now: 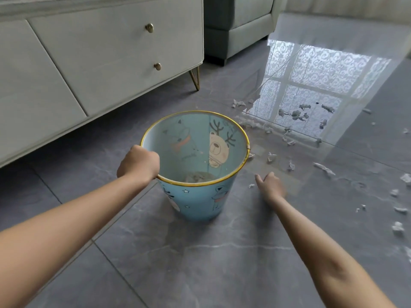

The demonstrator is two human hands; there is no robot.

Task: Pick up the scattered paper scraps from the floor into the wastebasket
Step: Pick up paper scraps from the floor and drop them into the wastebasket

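Shiny grey floor tiles [222, 263] are dotted with paper scraps [271, 157]; the blue wastebasket [195, 196] rim is squeezed by the left hand [139, 164], while the right hand [271, 185] is spread flat.

Left hand [139, 164] grips wastebasket [195, 196] rim; right hand [271, 185] reaches toward scrap [251, 186].
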